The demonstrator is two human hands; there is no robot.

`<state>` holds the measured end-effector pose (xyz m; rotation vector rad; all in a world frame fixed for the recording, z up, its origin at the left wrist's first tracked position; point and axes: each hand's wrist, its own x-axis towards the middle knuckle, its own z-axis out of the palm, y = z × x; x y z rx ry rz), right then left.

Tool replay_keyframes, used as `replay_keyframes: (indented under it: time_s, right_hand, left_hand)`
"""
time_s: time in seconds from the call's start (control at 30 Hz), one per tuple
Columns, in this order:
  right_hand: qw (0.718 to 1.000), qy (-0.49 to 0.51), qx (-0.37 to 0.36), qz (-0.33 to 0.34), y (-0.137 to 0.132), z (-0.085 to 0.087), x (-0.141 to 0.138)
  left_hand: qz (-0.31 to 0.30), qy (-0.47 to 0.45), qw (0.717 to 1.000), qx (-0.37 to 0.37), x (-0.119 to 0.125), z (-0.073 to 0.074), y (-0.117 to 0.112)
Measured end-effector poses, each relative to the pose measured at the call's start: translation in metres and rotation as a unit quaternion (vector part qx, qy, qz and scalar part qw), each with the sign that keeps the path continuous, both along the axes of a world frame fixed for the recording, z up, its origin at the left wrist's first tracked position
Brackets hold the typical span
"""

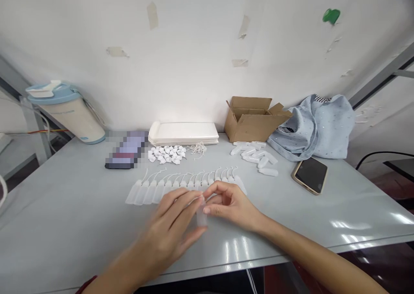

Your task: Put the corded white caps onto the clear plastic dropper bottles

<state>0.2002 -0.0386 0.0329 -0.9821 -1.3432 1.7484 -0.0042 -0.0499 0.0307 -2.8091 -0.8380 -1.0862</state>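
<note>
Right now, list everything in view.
held bottle: one, translucent, between fingers.
corded bottles: dozen-odd, translucent, row behind hands.
loose bottles: about ten, translucent, before box.
small pieces: many, white, heaped behind row.
string coil: one, white, beside pieces.
tray stack: one, white, by wall.
cardboard box: one, brown, open, back right.
cloth bag: one, pale blue, beside box.
smartphone: one, gold-edged, right.
pixelated object: one, unreadable, back left.
lidded jug: one, cream, far left.
table: grey, under everything.
left hand: red wrist band, at bottle.
right hand: at bottle.
</note>
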Motion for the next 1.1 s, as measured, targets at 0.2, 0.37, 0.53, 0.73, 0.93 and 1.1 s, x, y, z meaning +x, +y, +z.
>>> replay_keyframes:
  time_s: [0.2,0.37,0.53,0.73,0.93,1.1]
  right_hand:
    - [0.997,-0.057,0.035,0.028,0.001,0.009,0.003]
    - [0.993,-0.085,0.073,-0.025,0.011,0.013,0.008]
    - [0.989,-0.098,0.096,-0.047,0.015,0.013,0.012]
    - [0.987,-0.094,0.102,-0.077,0.02,0.013,0.018]
    - [0.983,-0.102,0.114,-0.104,0.023,0.015,0.023]
    - [0.98,-0.107,0.122,-0.115,0.024,0.015,0.025]
  left_hand:
    - [0.072,-0.014,0.996,-0.042,-0.052,-0.006,-0.024]
    - [0.101,0.024,0.988,-0.118,-0.092,-0.015,-0.031]
    - [0.083,0.082,0.978,-0.172,-0.12,-0.019,-0.023]
    - [0.129,0.075,0.953,-0.264,-0.129,-0.023,-0.018]
    - [0.158,0.062,0.939,-0.299,-0.129,-0.021,-0.014]
    - [0.162,0.051,0.936,-0.308,-0.126,-0.017,-0.012]
